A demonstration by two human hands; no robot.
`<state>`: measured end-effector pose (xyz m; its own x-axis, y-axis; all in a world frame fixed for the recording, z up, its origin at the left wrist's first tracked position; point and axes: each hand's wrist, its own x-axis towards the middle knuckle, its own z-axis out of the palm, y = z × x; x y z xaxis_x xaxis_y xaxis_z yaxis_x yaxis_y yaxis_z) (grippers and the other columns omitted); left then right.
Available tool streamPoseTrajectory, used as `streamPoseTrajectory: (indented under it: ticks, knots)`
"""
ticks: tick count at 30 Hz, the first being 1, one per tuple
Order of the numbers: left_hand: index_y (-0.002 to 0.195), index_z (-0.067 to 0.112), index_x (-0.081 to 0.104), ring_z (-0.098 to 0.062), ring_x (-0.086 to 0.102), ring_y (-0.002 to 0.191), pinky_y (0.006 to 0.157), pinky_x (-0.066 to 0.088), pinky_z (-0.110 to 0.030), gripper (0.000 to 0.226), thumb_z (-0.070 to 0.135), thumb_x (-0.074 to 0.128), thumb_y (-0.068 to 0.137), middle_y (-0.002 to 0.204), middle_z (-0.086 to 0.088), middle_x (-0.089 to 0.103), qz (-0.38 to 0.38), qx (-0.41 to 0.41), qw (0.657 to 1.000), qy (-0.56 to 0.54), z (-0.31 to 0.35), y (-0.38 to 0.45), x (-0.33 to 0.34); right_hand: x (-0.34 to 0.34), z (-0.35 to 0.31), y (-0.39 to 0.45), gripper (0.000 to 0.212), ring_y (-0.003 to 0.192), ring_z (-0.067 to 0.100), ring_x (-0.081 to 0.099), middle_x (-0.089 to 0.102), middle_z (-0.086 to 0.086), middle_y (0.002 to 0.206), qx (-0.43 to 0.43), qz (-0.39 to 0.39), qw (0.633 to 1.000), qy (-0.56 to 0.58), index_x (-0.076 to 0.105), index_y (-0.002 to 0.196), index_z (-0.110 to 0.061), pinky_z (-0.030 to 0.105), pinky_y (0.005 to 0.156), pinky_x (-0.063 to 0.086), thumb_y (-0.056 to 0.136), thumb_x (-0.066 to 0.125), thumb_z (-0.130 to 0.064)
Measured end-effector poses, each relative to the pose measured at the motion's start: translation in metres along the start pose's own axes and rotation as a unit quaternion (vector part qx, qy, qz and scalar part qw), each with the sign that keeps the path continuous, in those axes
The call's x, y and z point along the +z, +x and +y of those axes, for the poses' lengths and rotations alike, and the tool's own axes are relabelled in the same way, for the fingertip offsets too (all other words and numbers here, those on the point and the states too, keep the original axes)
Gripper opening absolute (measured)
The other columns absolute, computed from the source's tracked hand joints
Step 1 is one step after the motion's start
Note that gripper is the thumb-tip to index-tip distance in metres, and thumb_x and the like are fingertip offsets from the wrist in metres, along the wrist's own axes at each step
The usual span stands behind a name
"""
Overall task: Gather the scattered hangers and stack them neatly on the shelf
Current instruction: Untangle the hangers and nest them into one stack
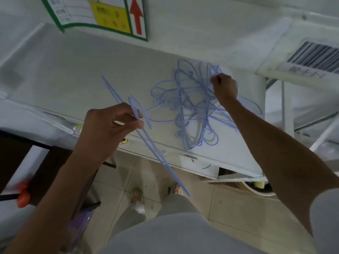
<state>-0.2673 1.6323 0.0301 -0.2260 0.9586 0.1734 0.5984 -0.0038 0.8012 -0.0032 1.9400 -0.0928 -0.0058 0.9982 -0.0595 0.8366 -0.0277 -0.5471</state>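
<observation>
A tangled heap of several thin lilac wire hangers (190, 107) lies on the white shelf (77, 76). My right hand (224, 88) reaches over the far right side of the heap, fingers pinched on one hanger's wire. My left hand (108, 127) is in front of the shelf's edge, to the left of the heap, gripping a small bunch of the same hangers (150, 145) held edge-on; their long wires run diagonally from above the shelf down over the floor.
A green-framed sign with a red arrow (136, 15) hangs on the wall behind the shelf. A barcode label (315, 57) sits on a white box at the upper right. Dark furniture (45, 162) stands at the left; tiled floor (229, 202) below.
</observation>
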Motion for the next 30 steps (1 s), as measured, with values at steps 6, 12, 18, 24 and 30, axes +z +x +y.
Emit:
streamPoseTrajectory:
  ticks: [6, 12, 18, 24, 30]
  knots:
    - [0.091, 0.017, 0.079, 0.001, 0.075, 0.081, 0.058, 0.059, -0.023, 0.004, 0.017, 0.079, 0.088, 0.081, 0.009, 0.080, -0.022, -0.009, 1.000, -0.010, -0.010, -0.005, -0.018, -0.044, -0.016, -0.018, 0.040, 0.102, 0.040, 0.068, 0.074, 0.019, 0.100, -0.088, 0.030, 0.995, -0.032, 0.074, 0.092, -0.014, 0.041, 0.083, 0.053, 0.104, 0.044, -0.039]
    - [0.091, 0.028, 0.077, -0.011, 0.076, 0.071, 0.059, 0.059, -0.045, 0.007, 0.021, 0.077, 0.091, 0.077, 0.011, 0.078, -0.050, -0.012, 0.997, -0.050, -0.026, -0.013, -0.034, -0.047, -0.024, -0.044, 0.044, 0.100, 0.041, 0.065, 0.070, 0.027, 0.107, -0.081, -0.001, 0.996, -0.036, 0.069, 0.096, -0.003, 0.046, 0.088, 0.054, 0.108, 0.041, -0.034]
    - [0.092, 0.019, 0.078, -0.005, 0.073, 0.069, 0.059, 0.059, -0.036, 0.004, 0.016, 0.076, 0.092, 0.078, 0.009, 0.077, -0.081, -0.022, 0.995, -0.048, -0.035, -0.017, -0.044, -0.041, -0.006, -0.044, 0.038, 0.079, 0.028, 0.058, 0.063, 0.017, 0.087, 0.006, -0.054, 0.998, 0.029, 0.068, 0.080, -0.011, 0.034, 0.077, 0.047, 0.105, 0.046, -0.029]
    - [0.093, 0.013, 0.079, 0.000, 0.070, 0.065, 0.057, 0.055, -0.017, 0.005, 0.010, 0.076, 0.091, 0.071, 0.000, 0.075, -0.058, -0.013, 0.998, -0.024, -0.035, -0.019, -0.050, -0.054, 0.009, -0.030, 0.045, 0.030, 0.000, 0.031, 0.038, -0.008, 0.042, 0.026, -0.149, 0.976, 0.158, 0.062, 0.069, -0.014, 0.013, 0.033, 0.019, 0.111, 0.047, -0.024]
    - [0.091, 0.016, 0.078, 0.009, 0.061, 0.057, 0.050, 0.038, -0.002, 0.006, 0.010, 0.077, 0.091, 0.070, 0.003, 0.072, -0.041, 0.003, 0.999, 0.011, -0.026, -0.016, -0.051, -0.077, 0.021, -0.015, 0.040, 0.035, 0.001, 0.028, 0.030, 0.001, 0.064, 0.057, -0.246, 0.953, 0.166, 0.058, 0.080, -0.014, 0.010, 0.038, 0.017, 0.113, 0.041, -0.031]
